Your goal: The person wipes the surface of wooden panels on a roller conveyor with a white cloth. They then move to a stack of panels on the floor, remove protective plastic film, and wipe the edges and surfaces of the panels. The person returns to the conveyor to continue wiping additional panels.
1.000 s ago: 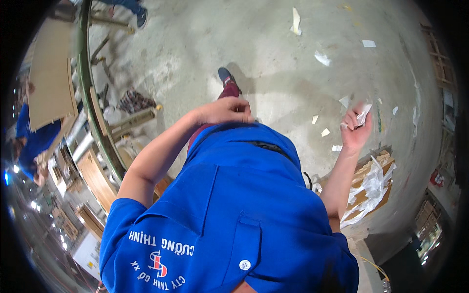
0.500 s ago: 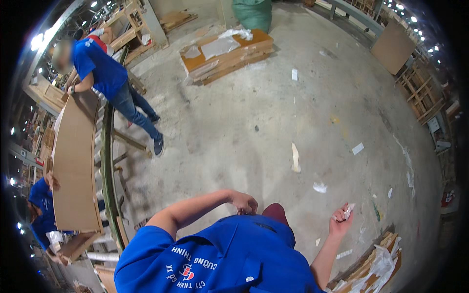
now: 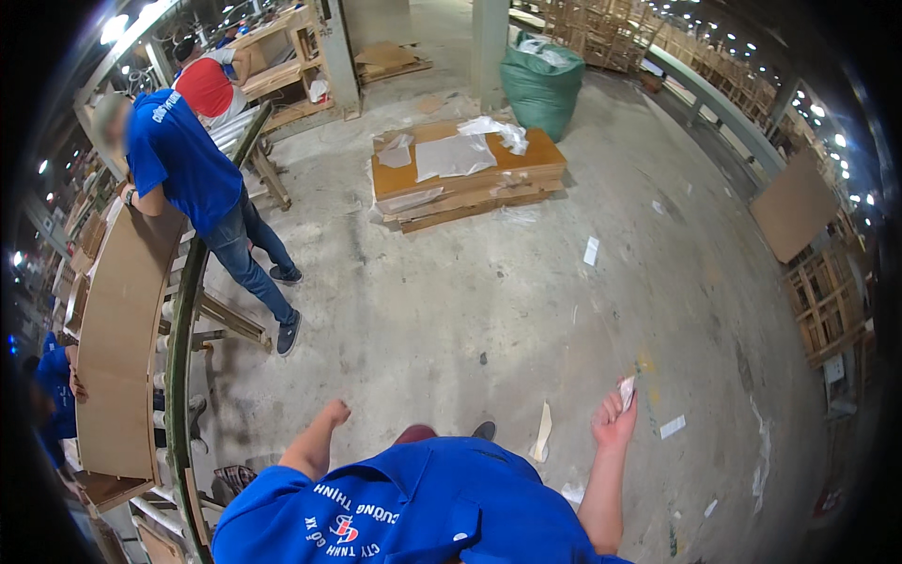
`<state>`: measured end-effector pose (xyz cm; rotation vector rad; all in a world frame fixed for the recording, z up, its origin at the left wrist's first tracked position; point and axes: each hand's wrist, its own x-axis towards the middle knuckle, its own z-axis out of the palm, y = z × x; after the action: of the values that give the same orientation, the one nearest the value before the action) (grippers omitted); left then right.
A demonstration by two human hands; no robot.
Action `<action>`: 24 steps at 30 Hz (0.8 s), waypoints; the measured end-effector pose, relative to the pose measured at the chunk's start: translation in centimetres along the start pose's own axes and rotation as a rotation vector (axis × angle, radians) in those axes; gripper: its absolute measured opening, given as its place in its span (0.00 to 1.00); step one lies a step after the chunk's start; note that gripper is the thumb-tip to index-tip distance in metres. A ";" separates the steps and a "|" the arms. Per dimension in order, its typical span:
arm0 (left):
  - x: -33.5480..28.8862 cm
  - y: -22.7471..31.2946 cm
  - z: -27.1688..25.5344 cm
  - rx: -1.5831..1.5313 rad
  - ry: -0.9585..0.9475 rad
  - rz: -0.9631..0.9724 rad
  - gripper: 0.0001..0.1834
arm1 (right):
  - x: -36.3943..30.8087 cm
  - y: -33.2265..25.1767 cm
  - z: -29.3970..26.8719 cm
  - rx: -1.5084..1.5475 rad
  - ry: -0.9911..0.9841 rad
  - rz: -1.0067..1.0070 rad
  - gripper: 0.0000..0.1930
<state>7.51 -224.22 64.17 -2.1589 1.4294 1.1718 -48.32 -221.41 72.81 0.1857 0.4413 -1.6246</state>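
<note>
My right hand (image 3: 614, 422) is raised out to the right, over the concrete floor. Its fingers are closed on a small crumpled white scrap (image 3: 627, 390); paper or plastic, I cannot tell which. My left hand (image 3: 335, 413) hangs forward on the left, above the floor, touching nothing that I can see. Its fingers are turned away and too small to read. Ahead lies a low stack of brown wooden panels (image 3: 526, 180), with a white sheet (image 3: 457, 157) and torn wrapping on top.
On the left, a co-worker in blue (image 3: 188, 164) leans over a long wooden panel (image 3: 122, 348) on a roller conveyor (image 3: 180, 357); another person's hand touches its near part. A green sack (image 3: 542, 89) stands by a pillar. Paper scraps (image 3: 590, 251) litter the floor. Wooden crating (image 3: 825, 301) stands right.
My left hand has moved from in front of my body out to the left. My right hand has shifted forward, still holding the scrap. The view has tilted up, showing more of the hall.
</note>
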 end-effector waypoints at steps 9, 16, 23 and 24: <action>5.9 3.8 0.5 -0.254 -0.303 -0.093 0.14 | 29.3 7.4 16.5 -0.067 -0.282 0.481 0.22; 23.1 14.8 -15.1 -0.068 -0.238 0.277 0.13 | 44.1 10.0 23.6 -0.076 0.052 0.299 0.20; 40.7 32.9 -35.7 0.041 0.315 0.351 0.17 | 56.1 4.7 24.3 -0.026 -0.145 0.391 0.22; 42.4 35.5 -37.5 -0.063 0.400 0.356 0.16 | 58.6 3.8 23.5 -0.016 -0.165 0.392 0.23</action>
<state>1.41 -290.70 61.68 -2.3421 2.0379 0.9295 -47.66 -284.63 71.53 0.1161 0.2708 -1.2401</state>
